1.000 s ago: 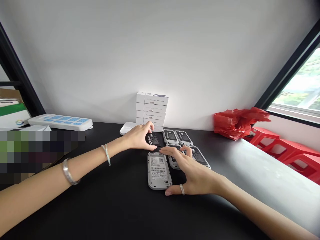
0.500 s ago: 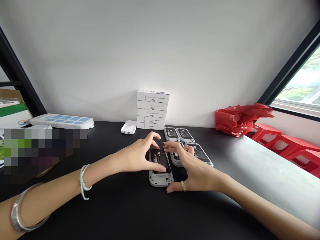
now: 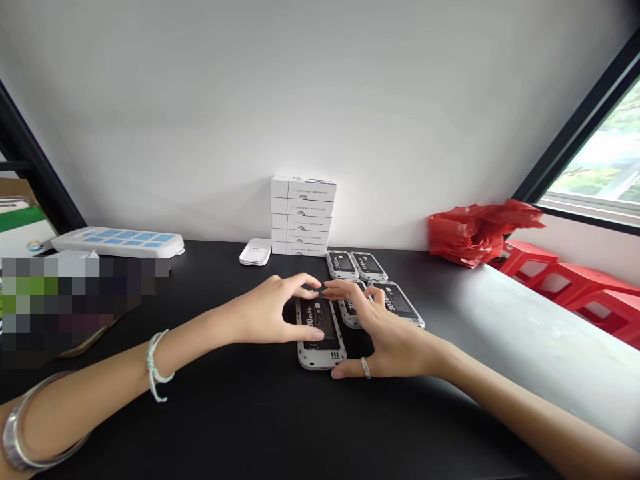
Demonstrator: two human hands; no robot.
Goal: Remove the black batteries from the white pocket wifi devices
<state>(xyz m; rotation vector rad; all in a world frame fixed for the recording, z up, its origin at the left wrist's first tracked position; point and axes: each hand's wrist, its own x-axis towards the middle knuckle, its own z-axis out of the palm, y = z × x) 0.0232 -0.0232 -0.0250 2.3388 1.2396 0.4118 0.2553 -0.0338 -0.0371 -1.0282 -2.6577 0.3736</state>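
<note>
A white handheld device (image 3: pixel 323 361) lies flat on the black table with its back off. Its black battery (image 3: pixel 327 323), printed with a mAh figure, sits in the body. My left hand (image 3: pixel 270 307) is open, its thumb on the battery's left side and its fingers curved over the far end. My right hand (image 3: pixel 390 333), wearing a ring, is also open. Its fingertips reach toward the far end, and its thumb lies by the near right corner. Partly hidden behind my right hand are two similar devices, one of them a device (image 3: pixel 400 303) at the right.
Two more battery-fitted devices, including one (image 3: pixel 369 265), lie farther back. Stacked white boxes (image 3: pixel 303 223) stand against the wall beside a small stack of white covers (image 3: pixel 255 253). A power strip (image 3: pixel 125 241) is at left, a red plastic bag (image 3: pixel 465 233) and red stools (image 3: pixel 575 280) at right.
My left thumb has drawn back slightly to the left across the battery. The battery's near edge now covers the pale printed strip that showed below it. The view has shifted slightly.
</note>
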